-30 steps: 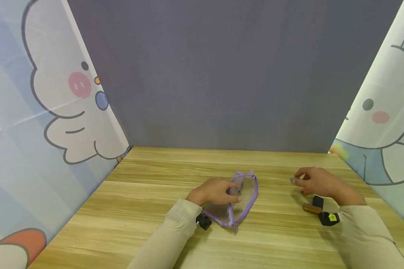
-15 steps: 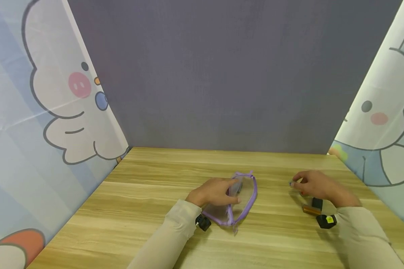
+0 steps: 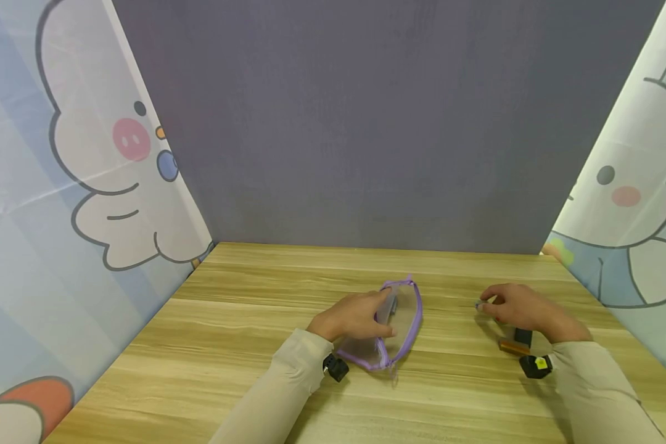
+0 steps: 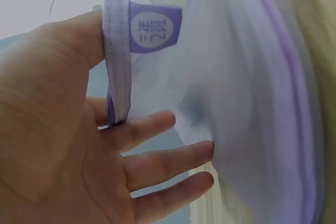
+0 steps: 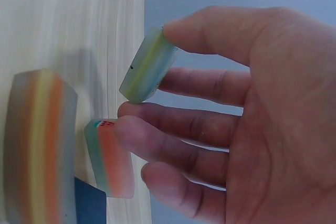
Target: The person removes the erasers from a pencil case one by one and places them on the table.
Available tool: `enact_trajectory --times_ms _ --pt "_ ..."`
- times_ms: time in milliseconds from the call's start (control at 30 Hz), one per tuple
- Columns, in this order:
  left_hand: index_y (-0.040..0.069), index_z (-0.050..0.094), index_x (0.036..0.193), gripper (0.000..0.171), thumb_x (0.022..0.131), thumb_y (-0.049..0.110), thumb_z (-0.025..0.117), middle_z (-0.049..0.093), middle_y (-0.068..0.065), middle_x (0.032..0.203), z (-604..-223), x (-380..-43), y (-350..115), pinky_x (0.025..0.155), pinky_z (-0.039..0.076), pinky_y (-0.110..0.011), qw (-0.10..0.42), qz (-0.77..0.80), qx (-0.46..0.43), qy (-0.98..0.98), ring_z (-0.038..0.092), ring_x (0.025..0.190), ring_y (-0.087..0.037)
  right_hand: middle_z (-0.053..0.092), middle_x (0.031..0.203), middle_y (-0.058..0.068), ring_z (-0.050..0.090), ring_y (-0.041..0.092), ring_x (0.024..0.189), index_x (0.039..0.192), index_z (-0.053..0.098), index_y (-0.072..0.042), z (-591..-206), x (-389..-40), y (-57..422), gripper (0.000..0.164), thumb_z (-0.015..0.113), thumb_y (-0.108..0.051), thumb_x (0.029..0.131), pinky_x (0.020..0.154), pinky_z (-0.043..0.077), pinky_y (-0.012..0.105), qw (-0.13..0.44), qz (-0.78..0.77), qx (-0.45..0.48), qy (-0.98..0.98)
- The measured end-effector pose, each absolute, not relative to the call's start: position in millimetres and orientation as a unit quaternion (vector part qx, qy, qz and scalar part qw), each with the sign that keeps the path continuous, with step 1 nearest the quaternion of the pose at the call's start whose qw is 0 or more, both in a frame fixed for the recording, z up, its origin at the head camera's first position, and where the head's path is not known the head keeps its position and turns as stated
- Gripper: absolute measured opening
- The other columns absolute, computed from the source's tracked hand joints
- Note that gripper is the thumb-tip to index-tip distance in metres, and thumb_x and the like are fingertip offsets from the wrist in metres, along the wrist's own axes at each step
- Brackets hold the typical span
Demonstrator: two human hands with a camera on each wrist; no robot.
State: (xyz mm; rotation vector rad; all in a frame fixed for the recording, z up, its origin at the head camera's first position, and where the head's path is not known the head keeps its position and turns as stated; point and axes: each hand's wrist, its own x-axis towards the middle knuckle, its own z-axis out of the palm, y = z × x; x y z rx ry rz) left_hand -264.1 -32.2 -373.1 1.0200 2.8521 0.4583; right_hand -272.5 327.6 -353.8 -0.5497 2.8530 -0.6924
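My left hand (image 3: 355, 316) pinches the rim of a see-through mesh pouch (image 3: 407, 324) with purple zip trim, its other fingers spread against the mesh. The pouch gapes towards the right. A blurred bluish-grey thing (image 4: 194, 106) shows through the mesh. Over the right side of the table, my right hand (image 3: 517, 306) pinches a small green, yellow and blue striped eraser (image 5: 148, 65) between thumb and fingers. Close by its lower fingers is a red and green eraser (image 5: 113, 158). A larger orange and yellow striped eraser (image 5: 39, 145) lies nearer the wrist.
A dark block (image 3: 524, 337) touches the orange striped eraser on the wood-grain table (image 3: 244, 370). Behind the table rises a grey panel (image 3: 344, 123). Cartoon-printed sheets (image 3: 127, 216) stand at both sides.
The right hand has come slightly left and nearer with the small eraser. The pouch has tilted a little in the left hand, its far corner higher and its opening narrower.
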Motion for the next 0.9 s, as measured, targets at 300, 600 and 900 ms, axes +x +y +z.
enact_trajectory --times_ms 300,600,900 --pt "0.008 0.018 0.161 0.094 0.093 0.048 0.069 0.03 -0.008 0.161 -373.7 -265.9 -35.7 0.115 0.029 -0.033 0.045 0.177 0.33 0.926 0.034 0.144 -0.019 0.07 0.1 0.011 0.066 0.024 0.085 0.121 0.065 0.006 -357.9 -273.7 326.3 0.045 0.065 -0.033 0.098 0.069 0.054 0.042 0.061 -0.207 -0.196 0.957" --pt "0.012 0.016 0.162 0.091 0.094 0.035 0.072 0.026 -0.003 0.163 -372.1 -265.0 -35.2 0.115 0.029 -0.032 0.054 0.206 0.341 0.916 0.032 0.145 -0.016 0.07 0.097 0.008 0.065 0.022 0.083 0.114 0.067 0.003 -357.1 -272.4 324.5 0.036 0.066 -0.029 0.097 0.068 0.052 0.041 0.059 -0.199 -0.205 0.956" --pt "0.016 0.014 0.163 0.095 0.091 0.029 0.075 0.025 0.0 0.163 -372.0 -263.2 -33.4 0.115 0.027 -0.032 0.054 0.22 0.344 0.911 0.03 0.145 -0.017 0.069 0.095 0.008 0.065 0.023 0.082 0.11 0.067 0.004 -355.9 -270.9 323.7 0.031 0.065 -0.024 0.098 0.068 0.052 0.04 0.063 -0.201 -0.215 0.954"
